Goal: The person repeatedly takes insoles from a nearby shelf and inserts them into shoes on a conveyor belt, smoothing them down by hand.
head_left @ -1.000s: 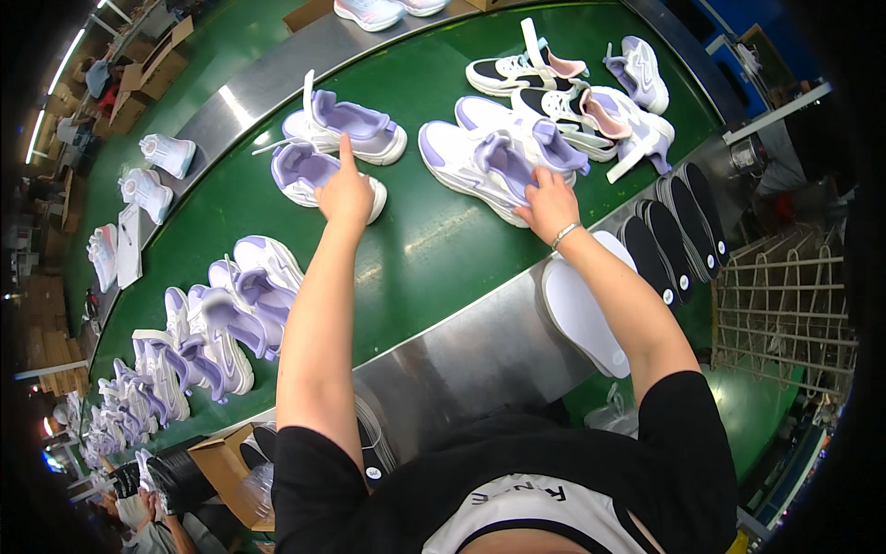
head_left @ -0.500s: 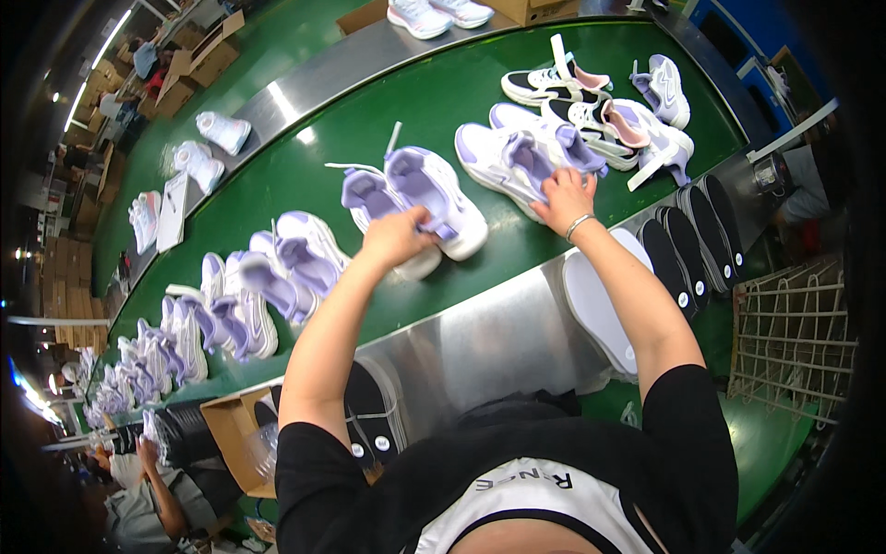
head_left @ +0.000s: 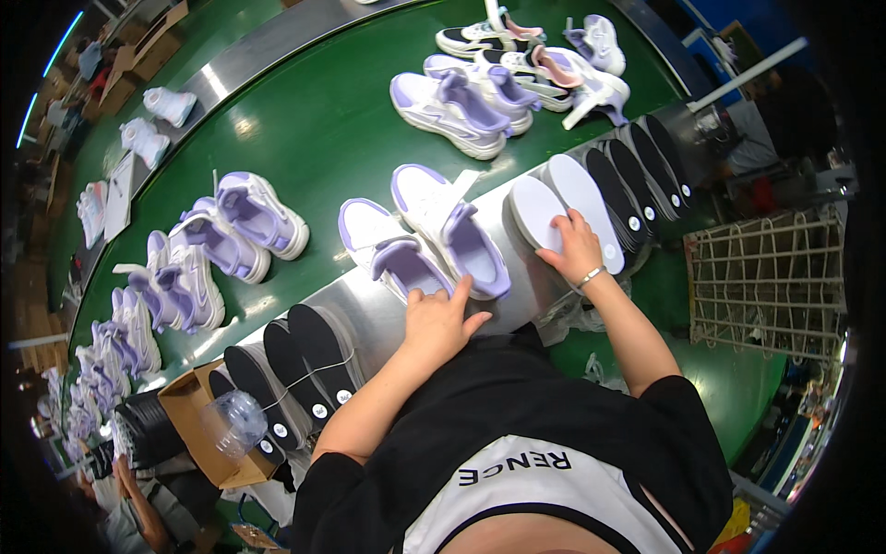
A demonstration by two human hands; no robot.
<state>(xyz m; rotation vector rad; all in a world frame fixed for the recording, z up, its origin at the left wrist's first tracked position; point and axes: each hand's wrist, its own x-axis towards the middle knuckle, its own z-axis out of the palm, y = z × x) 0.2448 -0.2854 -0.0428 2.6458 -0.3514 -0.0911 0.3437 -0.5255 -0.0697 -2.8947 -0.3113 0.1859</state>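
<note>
The white-purple shoes (head_left: 449, 233) are now nearer, at our 11 o'clock on the bench (head_left: 332, 138); our left hand (head_left: 434, 328) is loose at their heels. Our right hand (head_left: 578, 249) now touches white insoles (head_left: 583, 192) at 1 o'clock, grip unclear; both are within reach.

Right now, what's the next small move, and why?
Probably close the right hand on the left of the two white insoles and lift it: its fingers are at that insole, while the left hand is at the heels of the white-and-purple shoes.
</note>
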